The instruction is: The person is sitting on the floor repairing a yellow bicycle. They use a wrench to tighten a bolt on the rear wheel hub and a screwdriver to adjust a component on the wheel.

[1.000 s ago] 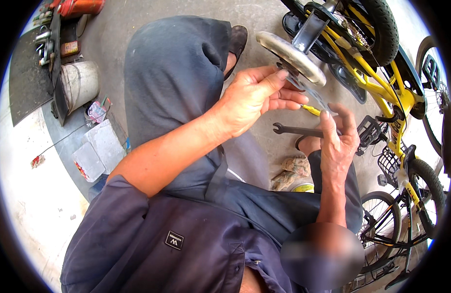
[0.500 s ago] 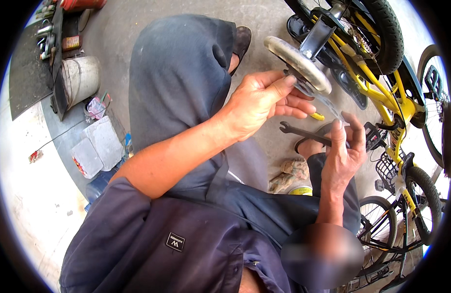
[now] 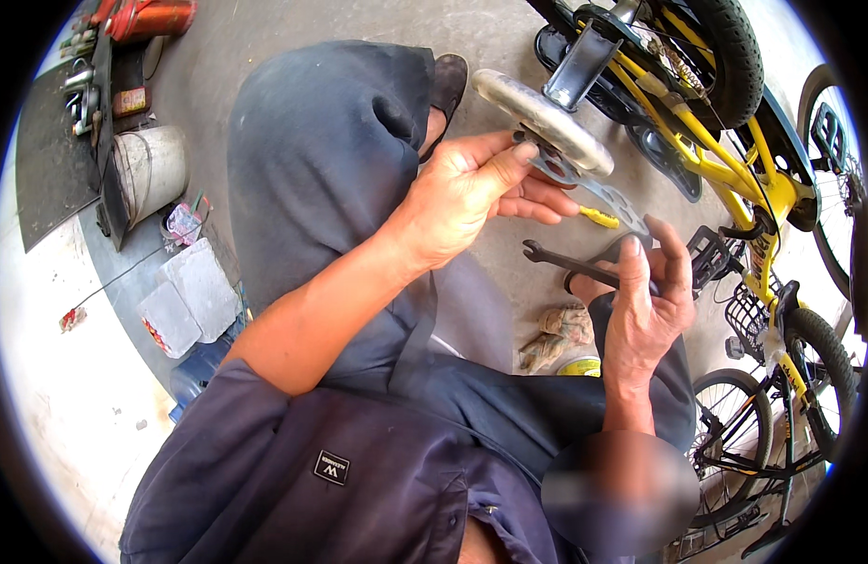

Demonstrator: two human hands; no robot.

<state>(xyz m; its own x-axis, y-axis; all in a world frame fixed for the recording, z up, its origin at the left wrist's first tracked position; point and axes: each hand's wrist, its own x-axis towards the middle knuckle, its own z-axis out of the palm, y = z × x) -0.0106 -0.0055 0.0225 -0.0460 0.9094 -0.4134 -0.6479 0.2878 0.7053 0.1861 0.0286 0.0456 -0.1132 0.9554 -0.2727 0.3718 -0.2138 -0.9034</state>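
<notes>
- Grasping a dark wrench [image 3: 584, 266] across its palm, the right hand [image 3: 652, 305] also pinches the lower end of a slotted metal plate [image 3: 614, 196]; the tool lies crosswise, presumably leaving thumb and forefinger free.
- The left hand [image 3: 471, 188] pinches about the plate's upper end, close to a small wheel [image 3: 544, 115]; this grip probably steadies the part, though the fingers hide the exact contact.
- The plate slants between the hands, guided at both ends, which likely governs its angle.
- The small wheel, tilted, meets a black bracket [image 3: 581, 75] beyond the left fingers; the bracket appears to support it.
- Beneath lie a yellow object [image 3: 598, 216], crumpled cloth [image 3: 558, 334] and a can [image 3: 580, 366], perhaps kept within reach. Whether the left fingertips touch the yellow object cannot be told.
- Rightward, a yellow bicycle [image 3: 781, 193] has one wheel toward the upper edge, seemingly positioned for access.
- Far left, a pale bucket [image 3: 154, 171] sits well apart, possibly to spare working room.
</notes>
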